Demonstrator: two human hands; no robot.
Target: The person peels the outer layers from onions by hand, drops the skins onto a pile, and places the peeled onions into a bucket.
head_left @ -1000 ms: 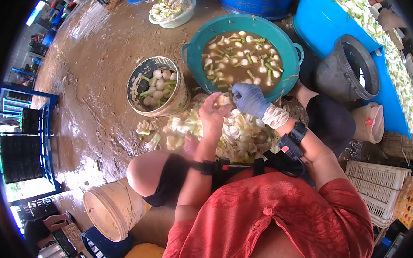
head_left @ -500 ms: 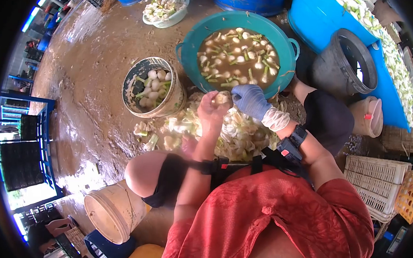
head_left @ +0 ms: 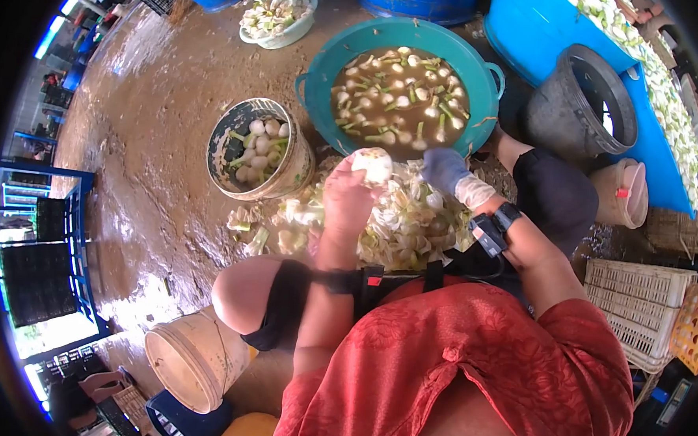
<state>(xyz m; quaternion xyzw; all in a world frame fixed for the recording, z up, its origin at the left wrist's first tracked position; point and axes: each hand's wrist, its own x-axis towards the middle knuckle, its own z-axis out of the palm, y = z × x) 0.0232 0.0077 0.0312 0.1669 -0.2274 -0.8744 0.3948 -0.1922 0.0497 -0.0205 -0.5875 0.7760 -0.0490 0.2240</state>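
My bare left hand (head_left: 349,193) is wrapped round a whitish garlic bulb (head_left: 374,165), held up over a heap of pale peelings (head_left: 408,221). To its right, apart from the bulb, is my right hand (head_left: 444,170) in a blue glove with a white cuff. Its fingers look curled in and somewhat blurred; anything inside them is hidden. Just beyond both hands stands a green tub (head_left: 323,114) of brown water with many stemmed white bulbs floating in it. A dirty bucket (head_left: 295,168) left of the hands contains more bulbs with green stems.
A pale bowl of peelings (head_left: 287,35) sits on the wet, muddy floor (head_left: 155,145). At the right are a black bucket (head_left: 556,110), a blue sheet (head_left: 667,167) bordering more peelings, and a white crate (head_left: 636,304). A beige bucket (head_left: 192,356) lies tilted at lower left.
My right hand has moved away from the bulb, to the right and slightly down. My left hand has turned, so more of the bulb's white side shows.
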